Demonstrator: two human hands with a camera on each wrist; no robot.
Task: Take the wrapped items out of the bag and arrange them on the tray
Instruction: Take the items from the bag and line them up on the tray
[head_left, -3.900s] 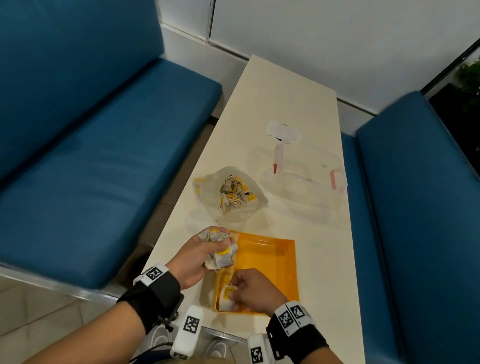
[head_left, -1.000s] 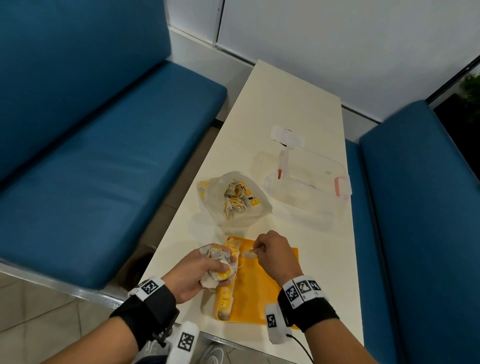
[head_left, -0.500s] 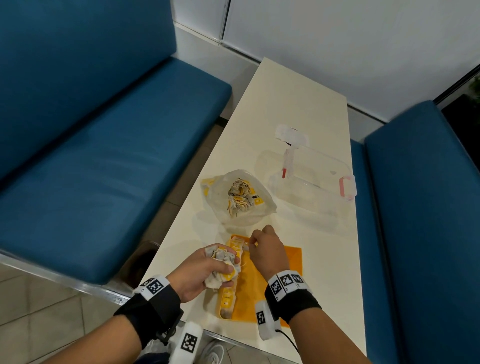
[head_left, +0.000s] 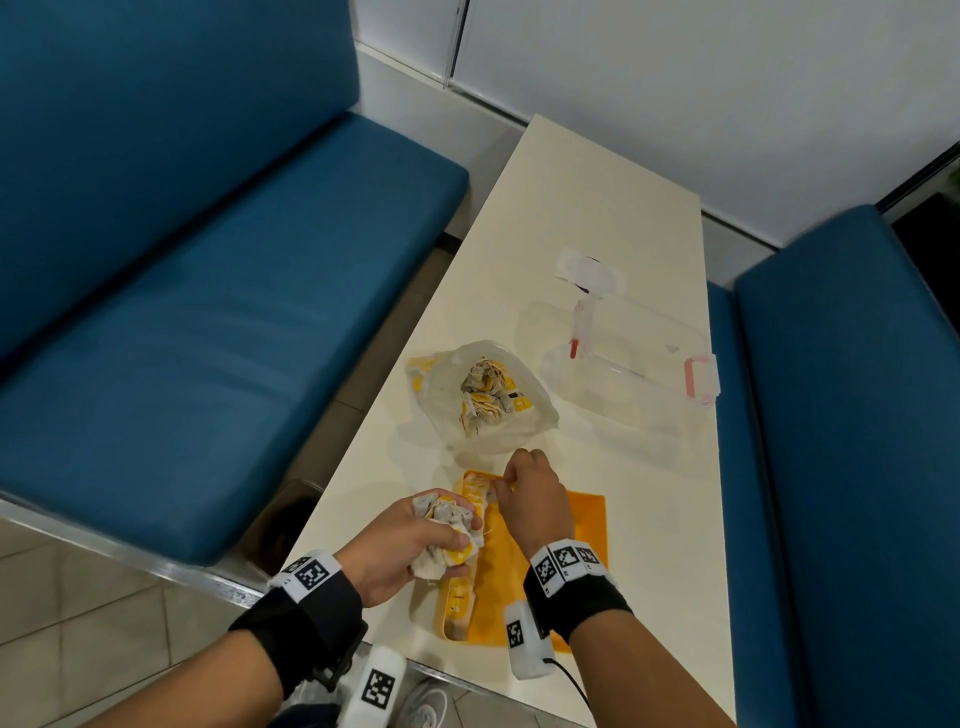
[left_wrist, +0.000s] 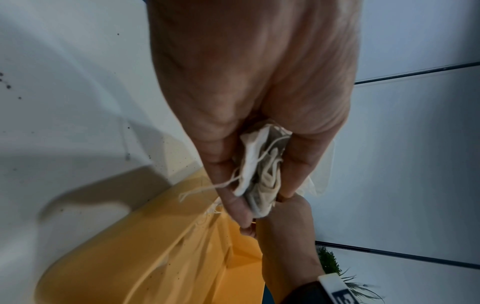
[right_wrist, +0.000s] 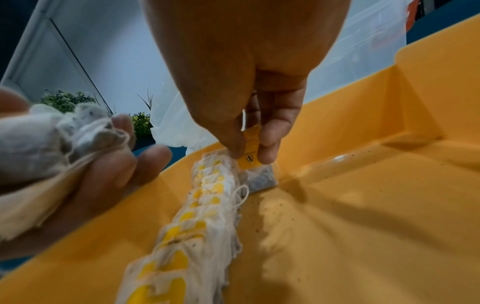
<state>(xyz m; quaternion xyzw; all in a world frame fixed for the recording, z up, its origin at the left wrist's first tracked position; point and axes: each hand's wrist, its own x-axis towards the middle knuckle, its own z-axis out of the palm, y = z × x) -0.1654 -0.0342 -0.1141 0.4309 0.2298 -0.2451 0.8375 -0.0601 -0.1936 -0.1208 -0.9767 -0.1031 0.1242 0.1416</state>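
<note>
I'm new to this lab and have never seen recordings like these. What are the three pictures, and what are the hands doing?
No machine here: a person wears three cameras. The head view looks down from the forehead at a cream table between blue benches; the other two views look along each wrist at the fingers.

On the table lie a clear plastic bag of tea bags, a clear lidded plastic box, and an orange plastic tray with a row of tea bags along one side.

The left hand grips a crumpled bunch of tea bags. The right hand pinches one tea bag's yellow paper tag at the row's far end, in the tray.
</note>
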